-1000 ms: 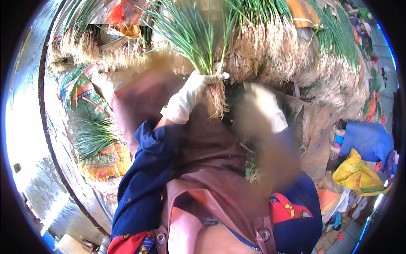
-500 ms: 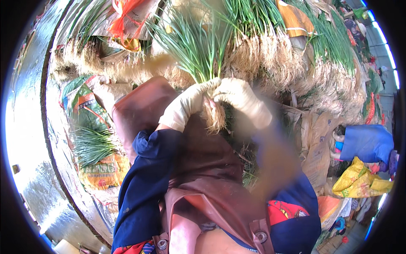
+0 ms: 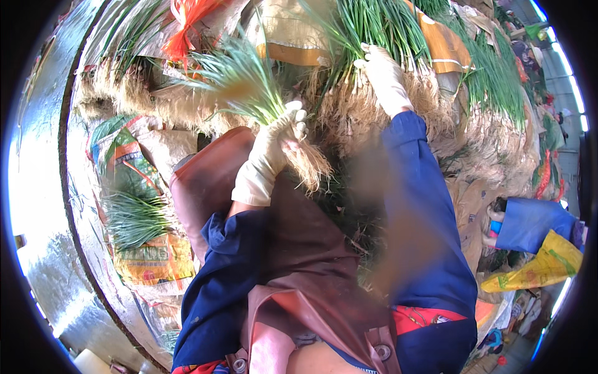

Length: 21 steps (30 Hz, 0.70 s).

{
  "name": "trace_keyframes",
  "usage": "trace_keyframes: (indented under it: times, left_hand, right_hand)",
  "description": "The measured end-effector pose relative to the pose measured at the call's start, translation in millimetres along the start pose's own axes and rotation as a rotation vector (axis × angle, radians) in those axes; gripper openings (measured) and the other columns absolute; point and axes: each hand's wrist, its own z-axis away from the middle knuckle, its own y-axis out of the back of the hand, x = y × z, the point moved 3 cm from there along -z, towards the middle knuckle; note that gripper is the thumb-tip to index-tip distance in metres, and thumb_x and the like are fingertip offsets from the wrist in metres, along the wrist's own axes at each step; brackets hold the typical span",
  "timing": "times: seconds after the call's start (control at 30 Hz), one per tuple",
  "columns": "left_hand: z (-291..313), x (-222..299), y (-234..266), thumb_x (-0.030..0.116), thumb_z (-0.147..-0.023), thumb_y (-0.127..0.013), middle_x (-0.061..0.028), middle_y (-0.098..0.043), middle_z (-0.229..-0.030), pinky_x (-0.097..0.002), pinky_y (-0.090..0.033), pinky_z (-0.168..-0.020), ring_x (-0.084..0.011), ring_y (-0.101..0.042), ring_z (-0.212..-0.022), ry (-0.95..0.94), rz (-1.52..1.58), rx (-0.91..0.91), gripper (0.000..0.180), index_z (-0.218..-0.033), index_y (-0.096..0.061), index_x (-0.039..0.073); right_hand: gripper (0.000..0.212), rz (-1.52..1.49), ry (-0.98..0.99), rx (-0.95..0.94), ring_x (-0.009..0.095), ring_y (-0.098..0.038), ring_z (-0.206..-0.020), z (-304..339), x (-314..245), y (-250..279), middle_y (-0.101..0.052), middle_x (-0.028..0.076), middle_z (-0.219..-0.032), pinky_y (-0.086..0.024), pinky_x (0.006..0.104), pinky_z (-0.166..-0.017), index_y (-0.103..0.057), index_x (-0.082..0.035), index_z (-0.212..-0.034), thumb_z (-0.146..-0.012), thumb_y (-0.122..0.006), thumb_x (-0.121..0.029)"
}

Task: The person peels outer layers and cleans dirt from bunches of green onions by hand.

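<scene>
My left hand [image 3: 266, 153], in a pale glove, is closed round a bunch of scallions [image 3: 249, 84]. Their green leaves lean up to the left, and the tangled tan roots hang out below the fist. Farther up and to the right, my right hand [image 3: 385, 80], also gloved, is at the large heap of scallions [image 3: 386, 28]. Its fingers are curled against the stems just above the roots; how many stalks they grip is hidden.
A brown apron [image 3: 299, 243] covers my lap. Several more rooted bunches [image 3: 118, 84] lie at the back left. A small pile of scallions [image 3: 134, 218] rests on a yellow printed sack [image 3: 156, 255] at left. Red plastic ties [image 3: 184, 28] lie at the back. A yellow bag [image 3: 536, 265] is at right.
My right hand has left the held bunch and reached up and right to the heap. My left hand keeps the bunch, now tilted with its leaves to the left.
</scene>
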Motion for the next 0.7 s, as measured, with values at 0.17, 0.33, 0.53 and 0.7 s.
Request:
trace_keyframes:
  times: [0.17,0.33,0.53,0.7]
  left_hand:
    - [-2,-4,-11,0.015,-0.083,-0.061,-0.0110,-0.065,-0.099,-0.0187,-0.045,-0.051,-0.0115,-0.060,-0.066,0.069,-0.323,-0.093,0.036,-0.115,-0.057,-0.001]
    - [-1,-21,-18,0.016,-0.082,-0.062,-0.0069,-0.065,-0.078,-0.0203,-0.046,-0.045,-0.0106,-0.056,-0.052,0.118,-0.246,-0.087,0.029,-0.106,-0.062,0.000]
    - [-3,-28,0,0.015,-0.082,-0.061,-0.0086,-0.065,-0.076,-0.0192,-0.043,-0.040,-0.0092,-0.053,-0.047,0.190,-0.335,0.001,0.025,-0.100,-0.063,-0.002]
    - [8,-20,-8,0.016,-0.081,-0.062,-0.0068,-0.066,-0.075,-0.0160,-0.035,-0.036,-0.0066,-0.049,-0.042,0.192,-0.481,-0.012,0.021,-0.093,-0.065,0.000]
  right_hand:
    - [0.020,-0.360,-0.163,-0.297,0.009,-0.052,-0.055,13,1,-10,-0.061,0.001,-0.075,-0.044,0.0256,-0.052,-0.061,-0.010,-0.103,-0.087,-0.059,-0.021]
    - [0.030,-1.128,-0.137,-0.646,0.009,-0.052,-0.057,108,-42,-26,-0.062,0.003,-0.076,-0.042,0.0211,-0.055,-0.059,-0.002,-0.112,-0.084,-0.062,-0.011]
    - [0.021,-0.991,-0.178,-0.560,0.007,-0.051,-0.058,127,-63,-55,-0.061,-0.001,-0.076,-0.039,0.0217,-0.053,-0.062,-0.007,-0.098,-0.085,-0.062,-0.024]
    - [0.026,-0.166,0.140,-0.314,0.016,-0.052,-0.058,105,-67,-47,-0.057,0.008,-0.070,-0.043,0.0282,-0.058,-0.056,-0.002,-0.086,-0.085,-0.062,-0.027]
